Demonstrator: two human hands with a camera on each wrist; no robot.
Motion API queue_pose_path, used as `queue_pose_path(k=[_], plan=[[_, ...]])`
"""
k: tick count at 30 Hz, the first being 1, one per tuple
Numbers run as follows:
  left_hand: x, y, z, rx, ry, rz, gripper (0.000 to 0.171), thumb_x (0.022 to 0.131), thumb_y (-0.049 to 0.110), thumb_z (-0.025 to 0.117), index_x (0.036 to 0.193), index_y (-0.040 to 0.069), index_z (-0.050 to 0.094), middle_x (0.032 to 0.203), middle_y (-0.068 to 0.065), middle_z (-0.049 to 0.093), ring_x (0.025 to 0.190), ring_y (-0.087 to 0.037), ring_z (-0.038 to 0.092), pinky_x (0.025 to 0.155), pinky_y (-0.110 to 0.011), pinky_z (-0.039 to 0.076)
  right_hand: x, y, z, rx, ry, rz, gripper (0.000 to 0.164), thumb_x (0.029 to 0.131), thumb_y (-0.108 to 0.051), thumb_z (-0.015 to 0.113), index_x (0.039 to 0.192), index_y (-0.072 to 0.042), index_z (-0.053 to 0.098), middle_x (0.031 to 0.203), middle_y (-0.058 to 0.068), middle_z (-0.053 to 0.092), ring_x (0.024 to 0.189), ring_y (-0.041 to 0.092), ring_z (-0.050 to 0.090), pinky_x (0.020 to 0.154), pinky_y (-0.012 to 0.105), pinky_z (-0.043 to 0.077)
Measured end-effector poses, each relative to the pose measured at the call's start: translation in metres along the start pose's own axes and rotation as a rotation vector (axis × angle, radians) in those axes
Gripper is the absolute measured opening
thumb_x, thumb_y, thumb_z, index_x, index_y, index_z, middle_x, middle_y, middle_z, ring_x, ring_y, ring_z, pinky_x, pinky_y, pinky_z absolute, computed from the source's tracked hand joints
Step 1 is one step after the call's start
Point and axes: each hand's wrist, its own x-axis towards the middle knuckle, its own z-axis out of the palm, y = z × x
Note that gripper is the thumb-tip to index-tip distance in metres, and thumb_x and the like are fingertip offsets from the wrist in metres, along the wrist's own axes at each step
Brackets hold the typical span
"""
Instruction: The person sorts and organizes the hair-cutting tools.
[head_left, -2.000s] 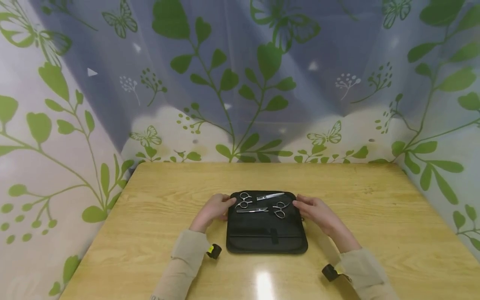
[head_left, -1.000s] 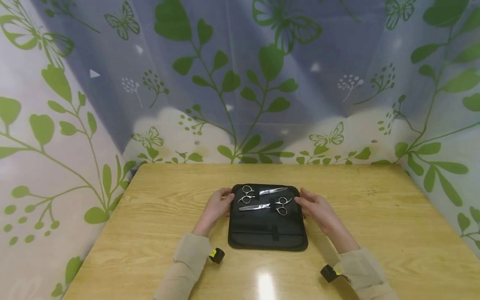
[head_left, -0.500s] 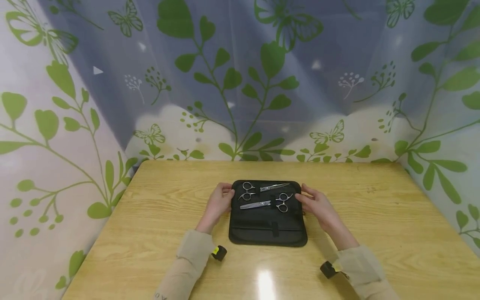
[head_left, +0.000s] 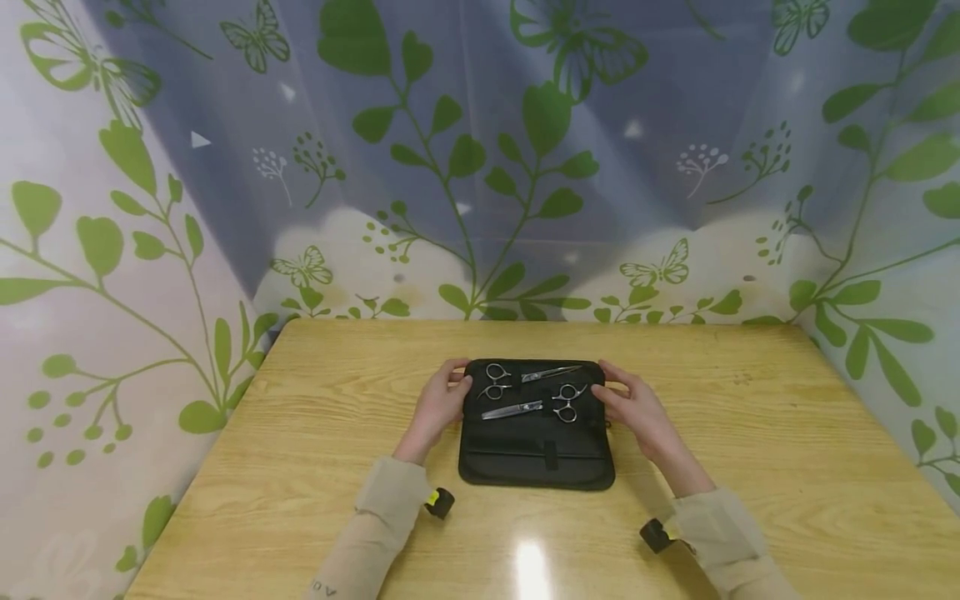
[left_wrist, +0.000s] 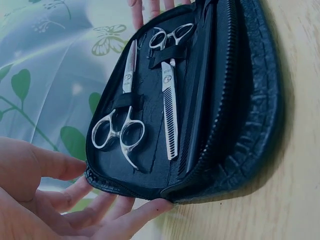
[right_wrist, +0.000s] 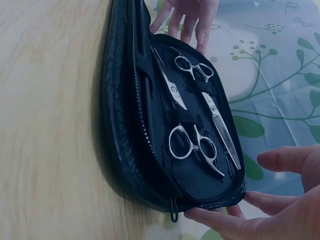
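black case [head_left: 498,437] open on the table [head_left: 352,375], two scissors [left_wrist: 170,110] strapped inside; left hand [head_left: 441,404] pinching its left edge, right hand [head_left: 637,414] touching its right edge, though whether that one pinches i can't tell

A yellowish wooden counter [head_left: 322,392] with visible grain spans the lower view, a bright glare [head_left: 532,571] on its near part. Behind it and along both sides hangs a printed backdrop [head_left: 480,225], blue-grey and whitish, patterned with green leaves [head_left: 545,118], butterflies [head_left: 257,37] and pale triangles [head_left: 199,140].
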Motion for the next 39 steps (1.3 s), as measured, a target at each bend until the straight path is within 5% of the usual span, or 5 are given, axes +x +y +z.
queue_pose_path(k=[13, 19, 26, 32, 39], plan=[[-0.004, 0.005, -0.004, -0.05, -0.071, 0.061, 0.036, 0.093, 0.034, 0.054, 0.109, 0.003, 0.054, 0.115, -0.02, 0.058, 0.083, -0.028, 0.059, 0.058, -0.043, 0.054, -0.003, -0.003, -0.001, 0.011, 0.086, -0.013, 0.047, 0.095, -0.026, 0.05, 0.13, 0.004, 0.04, 0.134, 0.023, 0.038, 0.117, 0.031, 0.043, 0.087, 0.045, 0.05], [-0.005, 0.006, -0.006, 0.02, -0.119, 0.117, 0.033, 0.092, 0.034, 0.055, 0.114, 0.012, 0.063, 0.125, -0.013, 0.057, 0.097, -0.023, 0.058, 0.068, -0.05, 0.055, -0.002, -0.002, -0.003, -0.005, 0.11, -0.049, 0.041, 0.094, -0.022, 0.053, 0.12, 0.008, 0.046, 0.128, 0.021, 0.044, 0.112, 0.025, 0.049, 0.084, 0.043, 0.052], [-0.006, 0.008, -0.013, 0.176, -0.146, 0.284, 0.024, 0.09, 0.032, 0.057, 0.11, 0.028, 0.069, 0.118, 0.003, 0.065, 0.106, -0.009, 0.055, 0.09, -0.043, 0.049, -0.004, -0.001, -0.004, -0.039, 0.109, -0.099, 0.039, 0.09, -0.025, 0.06, 0.109, 0.008, 0.051, 0.118, 0.02, 0.052, 0.096, 0.014, 0.058, 0.085, 0.047, 0.052], [-0.01, 0.013, -0.019, 0.306, -0.186, 0.338, 0.022, 0.085, 0.032, 0.063, 0.106, 0.03, 0.071, 0.108, 0.005, 0.07, 0.094, -0.005, 0.06, 0.069, -0.033, 0.053, -0.012, -0.001, -0.015, -0.189, 0.052, -0.15, 0.032, 0.088, -0.027, 0.061, 0.1, 0.003, 0.057, 0.114, 0.023, 0.061, 0.097, 0.028, 0.061, 0.083, 0.05, 0.052], [-0.023, 0.011, -0.027, 0.312, -0.293, 0.282, 0.021, 0.081, 0.032, 0.067, 0.101, 0.032, 0.072, 0.105, 0.007, 0.071, 0.09, -0.002, 0.061, 0.061, -0.027, 0.045, -0.022, 0.0, -0.021, -0.269, -0.052, -0.178, 0.024, 0.085, -0.026, 0.064, 0.09, -0.003, 0.061, 0.109, 0.018, 0.066, 0.096, 0.022, 0.061, 0.08, 0.044, 0.054]])
